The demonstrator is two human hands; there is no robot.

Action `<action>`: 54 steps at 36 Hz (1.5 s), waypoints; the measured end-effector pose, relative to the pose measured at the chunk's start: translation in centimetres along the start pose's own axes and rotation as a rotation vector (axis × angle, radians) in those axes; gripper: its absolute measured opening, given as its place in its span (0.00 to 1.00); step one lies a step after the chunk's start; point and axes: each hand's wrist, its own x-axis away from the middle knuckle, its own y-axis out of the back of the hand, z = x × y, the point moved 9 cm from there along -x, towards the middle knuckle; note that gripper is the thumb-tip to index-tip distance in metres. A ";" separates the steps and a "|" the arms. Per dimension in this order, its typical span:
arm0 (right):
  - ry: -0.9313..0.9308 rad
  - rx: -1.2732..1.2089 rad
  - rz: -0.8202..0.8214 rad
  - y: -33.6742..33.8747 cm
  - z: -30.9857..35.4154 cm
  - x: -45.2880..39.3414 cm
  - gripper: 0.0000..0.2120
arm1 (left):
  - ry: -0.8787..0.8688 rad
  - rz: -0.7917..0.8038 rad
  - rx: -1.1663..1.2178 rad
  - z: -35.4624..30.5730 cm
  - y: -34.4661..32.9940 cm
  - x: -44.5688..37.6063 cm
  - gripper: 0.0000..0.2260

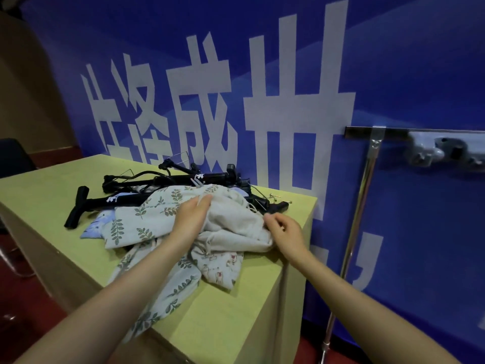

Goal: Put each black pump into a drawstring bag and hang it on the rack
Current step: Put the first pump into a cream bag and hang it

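A heap of cloth drawstring bags [147,227], some with leaf print, lies on the yellow-green table [225,311]. Several black pumps [110,199] lie behind and partly under the heap; one T-handle sticks out at the left. My left hand [193,219] rests flat on the plain cream bag [236,219] at the top of the pile, fingers straight. My right hand [284,229] hovers at that bag's right edge with fingers loosely curled; whether it pinches the cloth cannot be told. The rack [367,164], a chrome pole with a dark crossbar, stands at the right.
A blue banner with large white characters [288,101] hangs close behind the table and rack. Small metal hooks [275,197] lie near the table's far right corner. A dark chair [13,158] is at the far left. The floor is red.
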 end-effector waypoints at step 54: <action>-0.118 0.149 -0.301 4.4 -2.1 -6.5 0.11 | 0.157 -0.016 0.460 6.8 -1.1 -0.5 0.22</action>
